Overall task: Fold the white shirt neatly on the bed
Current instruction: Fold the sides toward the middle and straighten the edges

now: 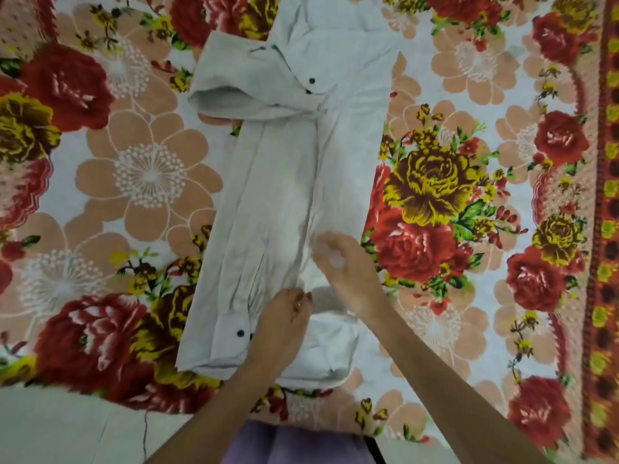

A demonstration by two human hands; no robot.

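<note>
Both bare hands work at the near end of the white shirt.
The left hand lies palm down on the shirt's near end, its fingertips bunched together and pinching a crease of the cloth. Its bare forearm reaches up from the shirt's near left. The right hand is just beyond and to the right of it, over the shirt's right half. It is motion-blurred, so its grip is unclear, and its forearm slants in from the shirt's near right.

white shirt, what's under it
The white buttoned fabric shirt lies on a red, peach and yellow floral bedsheet, which shows round its edges. Anything directly beneath the cloth is covered.
</note>
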